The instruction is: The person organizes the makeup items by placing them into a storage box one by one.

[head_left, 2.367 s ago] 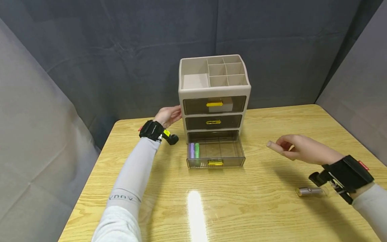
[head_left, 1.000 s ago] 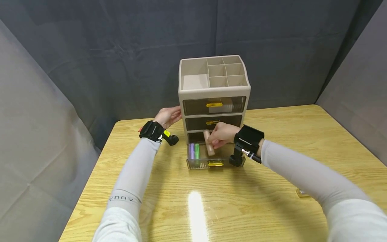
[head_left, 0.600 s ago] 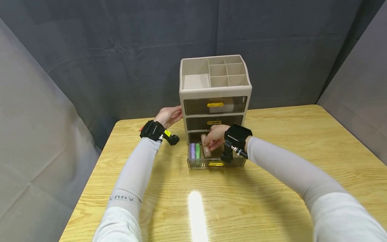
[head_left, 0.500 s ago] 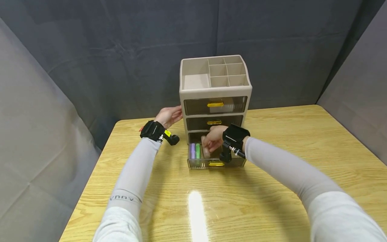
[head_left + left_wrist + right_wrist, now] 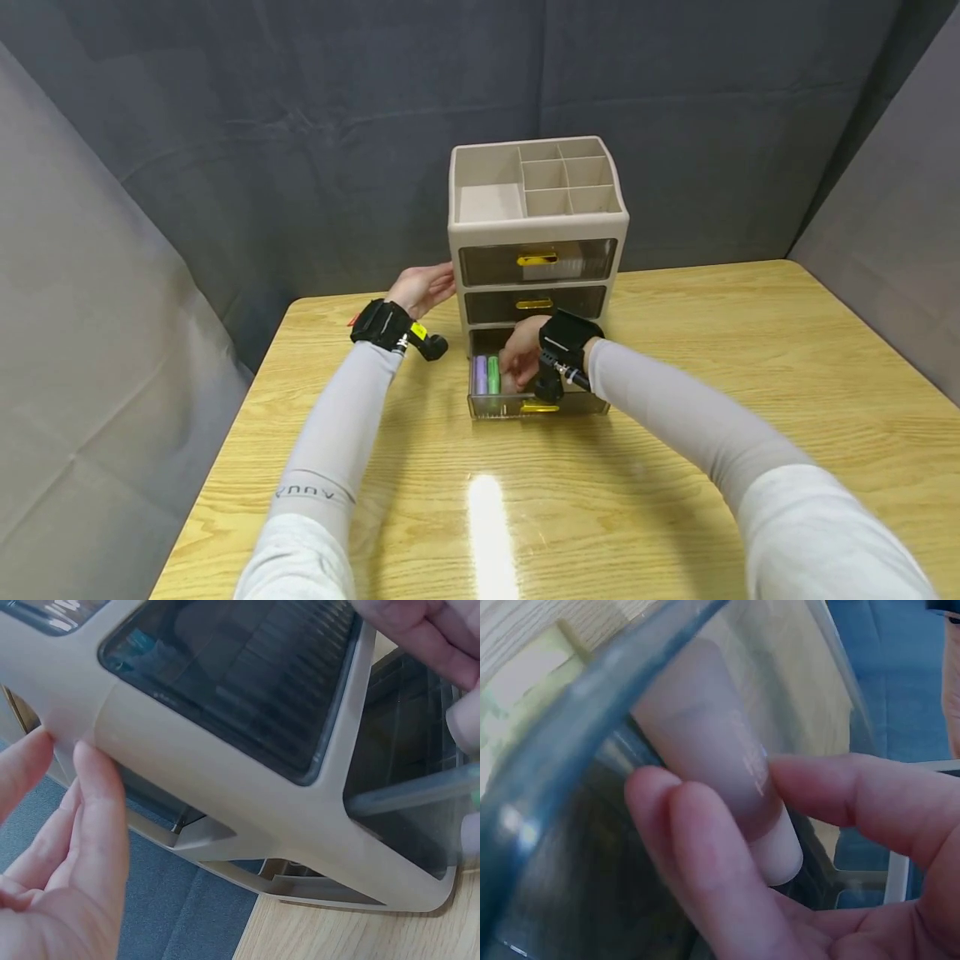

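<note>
Right hand reaches into the open bottom drawer, fingers and thumb pinching a beige tube beside the purple and green tubes. Beyond, left hand, fingers straight, presses the organizer side.

My right grip pinches a pale pink tube beside purple and green tubes; beige organizer, gold handles, wood-grain tabletop.
</note>
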